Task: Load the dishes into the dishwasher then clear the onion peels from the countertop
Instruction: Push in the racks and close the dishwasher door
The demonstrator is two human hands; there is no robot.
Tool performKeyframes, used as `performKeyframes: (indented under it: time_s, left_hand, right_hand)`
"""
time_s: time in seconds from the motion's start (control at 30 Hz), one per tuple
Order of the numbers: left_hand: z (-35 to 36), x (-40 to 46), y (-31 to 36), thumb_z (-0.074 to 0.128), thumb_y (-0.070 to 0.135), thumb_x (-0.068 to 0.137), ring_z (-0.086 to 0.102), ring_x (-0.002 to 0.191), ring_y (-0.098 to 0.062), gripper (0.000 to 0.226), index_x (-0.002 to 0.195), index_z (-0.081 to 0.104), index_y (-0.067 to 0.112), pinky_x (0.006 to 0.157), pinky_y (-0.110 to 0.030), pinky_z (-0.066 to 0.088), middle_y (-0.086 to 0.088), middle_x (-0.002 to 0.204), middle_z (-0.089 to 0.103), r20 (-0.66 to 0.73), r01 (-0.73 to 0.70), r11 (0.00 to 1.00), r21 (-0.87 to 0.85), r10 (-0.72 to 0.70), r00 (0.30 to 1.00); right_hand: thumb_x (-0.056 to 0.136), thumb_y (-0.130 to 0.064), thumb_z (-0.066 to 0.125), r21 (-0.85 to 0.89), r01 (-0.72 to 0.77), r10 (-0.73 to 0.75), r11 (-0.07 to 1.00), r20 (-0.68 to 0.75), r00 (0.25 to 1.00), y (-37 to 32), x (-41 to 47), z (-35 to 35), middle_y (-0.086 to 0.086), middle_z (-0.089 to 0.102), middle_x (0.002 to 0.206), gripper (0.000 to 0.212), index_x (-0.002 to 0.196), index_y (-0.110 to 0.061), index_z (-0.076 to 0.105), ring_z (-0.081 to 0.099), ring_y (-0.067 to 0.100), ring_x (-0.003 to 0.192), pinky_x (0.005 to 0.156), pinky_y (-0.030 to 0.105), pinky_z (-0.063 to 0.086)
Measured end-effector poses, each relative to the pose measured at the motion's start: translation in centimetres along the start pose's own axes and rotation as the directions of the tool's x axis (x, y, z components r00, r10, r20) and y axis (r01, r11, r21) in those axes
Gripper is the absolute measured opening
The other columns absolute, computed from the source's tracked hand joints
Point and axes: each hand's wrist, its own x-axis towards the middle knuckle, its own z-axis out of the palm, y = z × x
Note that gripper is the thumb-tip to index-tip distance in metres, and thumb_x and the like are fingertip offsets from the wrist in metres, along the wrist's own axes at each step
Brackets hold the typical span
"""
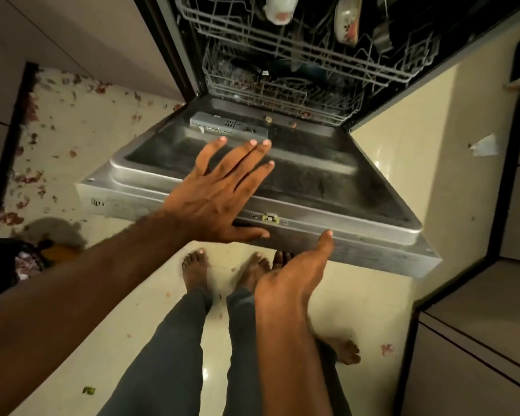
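The dishwasher door [327, 187] hangs partly open in front of me, its steel inner face up. My left hand [219, 190] lies flat over the door's front edge, fingers spread and thumb under the rim. My right hand [297, 265] grips the same front edge from below, thumb on the rim, fingers hidden underneath. Inside, the upper rack [297, 46] holds a flowered cup [279, 9] and a flowered bowl [347, 22]. The lower rack [282, 88] holds dark dishes. Onion peels [27, 175] litter the surface at the left.
My bare feet [222, 268] stand on the pale tiled floor just under the door. Cabinet fronts [478, 340] rise at the right. A dark bag with peels [18, 262] sits at the left. A scrap of paper [485, 145] lies on the floor at the right.
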Motion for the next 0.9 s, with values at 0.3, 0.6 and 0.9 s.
performKeyframes:
  time_s: [0.3,0.6,0.9]
  left_hand:
    - [-6.3,8.1,-5.6,0.04,0.073,0.095,0.018,0.158,-0.029,0.087,0.156,0.042,0.01,0.122,-0.061,0.017,-0.01,0.171,0.022,-0.307,0.133,0.991,0.014,-0.123,0.944]
    - [-9.3,14.0,-9.7,0.038,0.062,0.099,0.013,0.159,-0.031,0.076,0.159,0.034,0.016,0.123,-0.054,0.013,-0.011,0.173,0.014,-0.408,0.367,0.93,-0.004,-0.337,0.848]
    - [-9.6,16.3,-11.4,0.037,0.056,0.101,0.018,0.158,-0.021,0.073,0.16,0.032,0.015,0.124,-0.054,0.016,-0.004,0.17,0.025,-0.45,0.381,0.92,-0.09,-0.379,0.809]
  right_hand:
    - [0.095,-0.044,0.069,-0.248,0.478,-0.361,0.842,0.398,0.843,-4.7,-3.8,2.8,-0.024,0.062,0.116,0.052,0.141,-0.036,0.046,0.058,0.001,0.113,0.102,0.028,0.041]
    - [0.103,-0.045,0.057,-0.187,0.902,-0.568,-0.39,0.82,-0.076,-12.7,-6.0,9.6,0.001,0.065,0.135,0.04,0.131,-0.018,0.065,0.057,0.015,0.128,0.108,0.038,0.05]
    - [0.101,-0.073,0.025,-0.201,0.435,-0.362,-0.878,0.874,-0.326,-18.1,-1.0,20.4,0.018,0.007,0.173,0.089,0.166,-0.013,0.016,0.002,0.036,0.16,0.128,0.057,-0.001]
